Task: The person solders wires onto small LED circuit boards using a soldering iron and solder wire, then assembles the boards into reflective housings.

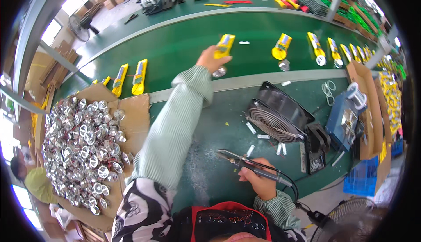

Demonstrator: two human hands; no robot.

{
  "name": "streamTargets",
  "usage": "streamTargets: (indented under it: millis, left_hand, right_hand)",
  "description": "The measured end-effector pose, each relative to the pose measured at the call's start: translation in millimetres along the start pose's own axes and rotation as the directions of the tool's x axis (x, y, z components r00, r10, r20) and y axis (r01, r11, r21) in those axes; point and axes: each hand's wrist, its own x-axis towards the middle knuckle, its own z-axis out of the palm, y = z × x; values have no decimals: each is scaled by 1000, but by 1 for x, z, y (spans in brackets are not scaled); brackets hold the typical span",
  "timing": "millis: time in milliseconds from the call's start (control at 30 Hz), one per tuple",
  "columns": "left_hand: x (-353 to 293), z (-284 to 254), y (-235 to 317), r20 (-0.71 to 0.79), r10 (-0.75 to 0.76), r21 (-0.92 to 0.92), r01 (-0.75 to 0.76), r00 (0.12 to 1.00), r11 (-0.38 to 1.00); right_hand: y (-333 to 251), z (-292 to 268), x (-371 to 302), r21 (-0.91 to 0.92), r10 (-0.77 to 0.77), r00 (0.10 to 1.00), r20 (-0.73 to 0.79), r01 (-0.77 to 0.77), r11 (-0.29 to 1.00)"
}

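Observation:
My left hand (209, 59) reaches far out over the green conveyor belt and grips a yellow torch housing (226, 43). A small silver reflector (219, 71) shows just below that hand; whether it is joined to the housing I cannot tell. Close to my body, over the green worktable (206, 123), my right hand (259, 178) is closed round a soldering iron (263, 173). Its pointed tip, with a thin metal guide alongside, faces left, and a black cable trails from its rear. Another yellow housing (281, 46) with a reflector lies on the belt to the right.
A big heap of silver reflectors (83, 145) sits on cardboard at the left. To the right stand a black fan-like unit (280, 114), a blue device (344, 121) and a solder spool (356, 96). Small white pieces (251, 128) lie near the fan unit. More yellow housings (139, 76) line the belt.

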Motion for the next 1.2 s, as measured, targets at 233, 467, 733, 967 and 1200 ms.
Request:
streamTargets:
  millis: [233, 467, 733, 967, 1200]
  left_hand:
    - [18, -44, -49, -209, 41, 506, 72, 977, 859]
    - [-50, -146, -131, -427, -478, 620, 633, 768, 464]
    - [-99, -145, -111, -396, -47, 677, 326, 917, 660]
    - [-223, -98, -41, -130, 96, 412, -35, 987, 911]
    - [-347, -24, 3, -3, 28, 439, -24, 1000, 898]
  right_hand:
    - [4, 0, 6, -39, -13, 999, -33, 12, 999]
    - [3, 3, 6, -25, 22, 1000, 17, -22, 999]
    - [0, 11, -5, -64, -18, 1000, 12, 18, 998]
    - [-5, 11, -18, -120, -105, 994, -22, 101, 988]
    - [-4, 10, -32, -116, -163, 987, 8, 163, 980]
